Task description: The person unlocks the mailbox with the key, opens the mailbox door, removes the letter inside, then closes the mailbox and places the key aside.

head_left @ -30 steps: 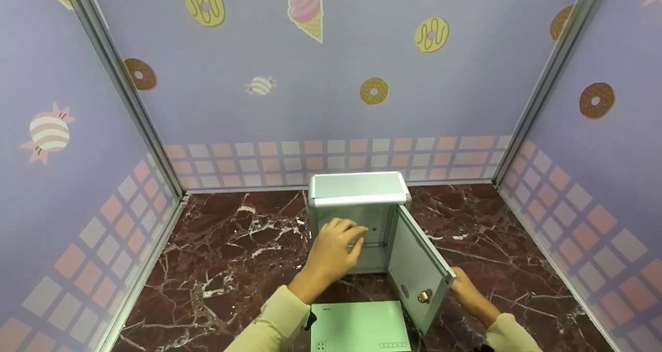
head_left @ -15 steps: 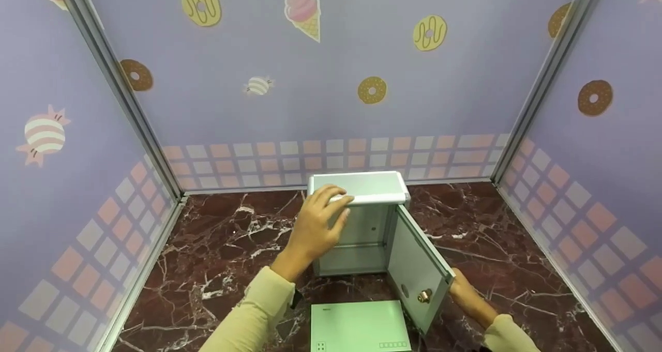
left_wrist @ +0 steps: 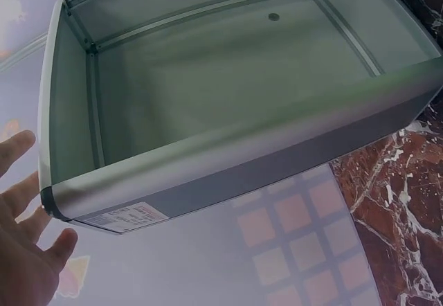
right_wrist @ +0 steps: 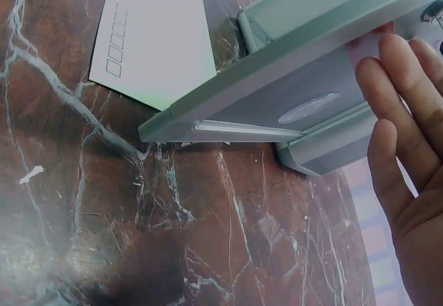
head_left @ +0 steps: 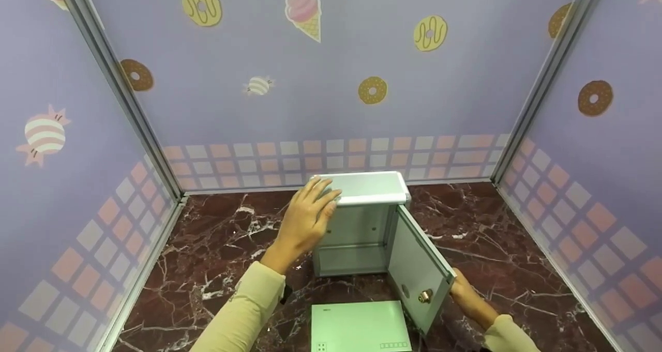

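A silver-grey metal mailbox [head_left: 370,185] stands upright against the back wall, its door [head_left: 414,261] swung out toward the front right. Inside, only bare walls and floor show. My left hand [head_left: 302,220] is at the top left corner, fingers spread and fairly straight; the left wrist view shows them beside a corner with a black cap and a label [left_wrist: 128,217]. Behind the door's outer face is my right hand [head_left: 467,292], its straight fingers [right_wrist: 408,77] close along that face. A brass lock [head_left: 425,296] sits on the door's inner side. A pale green envelope [head_left: 359,323] lies in front.
Dark red marble-patterned tabletop [head_left: 227,259] surrounds the mailbox. Purple printed panels [head_left: 238,114] rise at the back and both sides, with metal corner posts [head_left: 129,88] between them. The door's lower edge stands beside the envelope's right side.
My left hand has moved from in front of the mailbox's opening up and left to its top left corner, fingers spreading. The right hand and door look the same.
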`<move>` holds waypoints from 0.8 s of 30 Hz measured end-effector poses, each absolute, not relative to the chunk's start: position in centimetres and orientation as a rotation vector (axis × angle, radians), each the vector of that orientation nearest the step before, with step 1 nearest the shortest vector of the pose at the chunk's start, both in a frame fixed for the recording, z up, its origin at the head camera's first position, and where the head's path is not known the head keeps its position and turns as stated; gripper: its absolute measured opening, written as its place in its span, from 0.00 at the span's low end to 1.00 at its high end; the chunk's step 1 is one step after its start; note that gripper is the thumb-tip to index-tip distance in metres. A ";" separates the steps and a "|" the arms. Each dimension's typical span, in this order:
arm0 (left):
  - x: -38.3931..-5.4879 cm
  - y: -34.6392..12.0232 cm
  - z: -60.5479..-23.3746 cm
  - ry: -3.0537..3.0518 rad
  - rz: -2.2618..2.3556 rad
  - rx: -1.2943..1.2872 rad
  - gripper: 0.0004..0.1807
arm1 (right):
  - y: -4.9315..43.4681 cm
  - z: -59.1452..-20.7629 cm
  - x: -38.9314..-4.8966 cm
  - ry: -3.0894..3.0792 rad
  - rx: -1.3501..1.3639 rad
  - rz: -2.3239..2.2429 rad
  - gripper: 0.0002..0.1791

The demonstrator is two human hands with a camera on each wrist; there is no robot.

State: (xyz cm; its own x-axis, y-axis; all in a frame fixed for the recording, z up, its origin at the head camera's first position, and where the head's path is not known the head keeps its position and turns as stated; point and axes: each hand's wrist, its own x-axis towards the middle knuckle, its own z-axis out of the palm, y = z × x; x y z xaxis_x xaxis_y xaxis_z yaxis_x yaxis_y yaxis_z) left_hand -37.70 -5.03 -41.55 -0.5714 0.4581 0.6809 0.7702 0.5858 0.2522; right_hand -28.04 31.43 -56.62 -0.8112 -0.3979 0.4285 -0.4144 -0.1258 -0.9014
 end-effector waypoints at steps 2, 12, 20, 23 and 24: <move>-37.6 -5.1 -41.6 -2.289 -0.738 -0.969 0.25 | 31.4 -56.5 -28.0 -2.063 0.979 2.133 0.24; -37.4 -5.4 -41.5 -2.403 -0.796 -0.943 0.26 | 31.6 -56.7 -28.0 -2.022 1.019 2.293 0.26; -38.2 -5.8 -41.2 -2.377 -0.792 -0.978 0.24 | 31.8 -56.6 -27.7 -2.015 1.024 2.327 0.23; -38.4 -5.9 -41.1 -2.383 -0.816 -0.973 0.24 | 32.0 -56.5 -27.2 -2.049 0.933 2.415 0.23; -38.4 -6.0 -41.0 -2.389 -0.821 -0.970 0.24 | 32.0 -56.5 -27.1 -2.054 0.911 2.445 0.22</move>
State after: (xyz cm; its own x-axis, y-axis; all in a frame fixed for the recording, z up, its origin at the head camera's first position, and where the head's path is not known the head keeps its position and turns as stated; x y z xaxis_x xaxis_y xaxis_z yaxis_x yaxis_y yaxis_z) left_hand -38.45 -5.98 -41.04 -0.6615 0.4750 0.5803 0.7314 0.5795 0.3595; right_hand -27.07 31.99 -56.45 -0.8348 -0.4676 0.2906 -0.2054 -0.2251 -0.9524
